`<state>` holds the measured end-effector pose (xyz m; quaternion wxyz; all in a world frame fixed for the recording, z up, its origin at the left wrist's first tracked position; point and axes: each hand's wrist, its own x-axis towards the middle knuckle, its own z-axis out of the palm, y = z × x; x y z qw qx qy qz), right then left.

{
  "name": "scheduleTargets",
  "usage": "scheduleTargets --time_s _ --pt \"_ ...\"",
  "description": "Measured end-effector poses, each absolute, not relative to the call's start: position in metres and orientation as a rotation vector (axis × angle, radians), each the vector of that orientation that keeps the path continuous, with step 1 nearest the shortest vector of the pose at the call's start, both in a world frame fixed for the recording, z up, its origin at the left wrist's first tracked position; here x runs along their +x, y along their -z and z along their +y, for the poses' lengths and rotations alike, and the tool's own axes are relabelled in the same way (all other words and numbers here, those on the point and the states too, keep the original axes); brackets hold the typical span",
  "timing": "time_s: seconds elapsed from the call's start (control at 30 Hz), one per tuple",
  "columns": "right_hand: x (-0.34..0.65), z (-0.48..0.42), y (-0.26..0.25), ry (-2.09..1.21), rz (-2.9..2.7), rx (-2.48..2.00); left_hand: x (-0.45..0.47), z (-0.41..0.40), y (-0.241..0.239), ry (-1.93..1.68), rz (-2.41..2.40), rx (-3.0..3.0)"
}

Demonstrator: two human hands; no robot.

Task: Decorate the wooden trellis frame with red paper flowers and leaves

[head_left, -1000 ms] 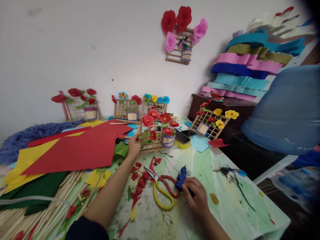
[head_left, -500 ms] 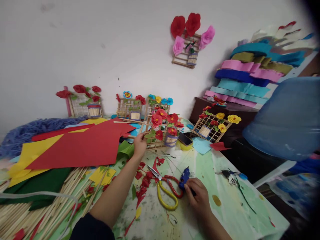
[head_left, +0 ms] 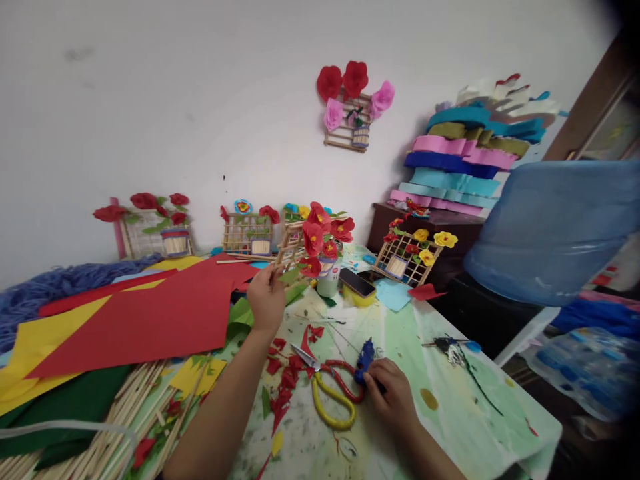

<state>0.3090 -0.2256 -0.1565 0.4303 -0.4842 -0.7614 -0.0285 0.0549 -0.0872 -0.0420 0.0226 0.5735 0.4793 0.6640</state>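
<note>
Pinched in my left hand (head_left: 267, 297) is the edge of a small stick lattice (head_left: 291, 245) decorated with red paper flowers (head_left: 320, 233). The lattice is turned nearly edge-on, above the table. My right hand (head_left: 393, 393) rests low on the table, its fingers curled on a blue tool (head_left: 365, 360) that looks like a small glue gun; the palm hides part of it. Just left of that lie scissors (head_left: 333, 393) with one red and one yellow handle, blades apart. Red paper scraps (head_left: 285, 387) are scattered beside them.
Coloured paper sheets (head_left: 145, 313) and thin wooden sticks (head_left: 135, 407) cover the left side. Behind stand more flowered lattices (head_left: 250, 233). A phone (head_left: 357, 283) lies on something yellow near a white cup (head_left: 328, 283). A large blue water bottle (head_left: 545, 233) stands right.
My left hand has turned the lattice from facing me to nearly edge-on, uncovering the white cup behind it. My right hand stays at the blue tool. The view has shifted slightly right.
</note>
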Motion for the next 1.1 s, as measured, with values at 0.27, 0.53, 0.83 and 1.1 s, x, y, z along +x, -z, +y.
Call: scheduleTargets --time_s 0.27,0.53,0.83,1.1 --pt "0.31 -0.224 0.162 0.094 -1.895 -1.21 0.048 -0.086 0.04 -2.107 1.595 1.923" --pt "0.31 -0.224 0.162 0.073 -1.91 -1.222 0.049 -0.085 0.04 -2.124 1.519 1.841" --pt "0.309 -0.225 0.159 0.073 -1.905 -1.227 0.055 -0.073 0.051 -2.038 1.385 1.55" --pt "0.31 -0.223 0.16 0.073 -1.89 -1.195 0.062 -0.067 0.06 -1.985 1.278 1.48"
